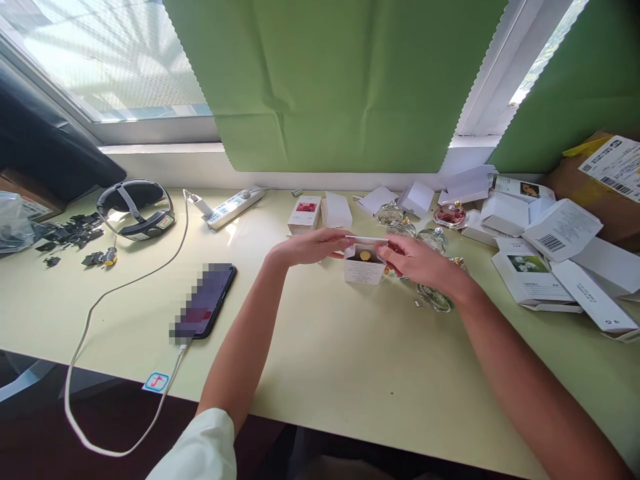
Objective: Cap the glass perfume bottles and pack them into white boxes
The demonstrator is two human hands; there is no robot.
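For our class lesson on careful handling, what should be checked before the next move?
1. Both hands at the white box: ok, left hand and right hand are at its top.
2. Grip firm: cannot tell, fingertips are partly hidden.
3. Box open: ok, a gold cap shows inside.
4. Space around right hand clear: not ok, glass bottles are close by.
5. Phone clear of left arm: ok, a gap shows.

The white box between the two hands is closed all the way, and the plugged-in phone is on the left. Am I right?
Not quite: the head view shows that white box open, a round gold piece visible inside. The plugged-in phone is on the left.
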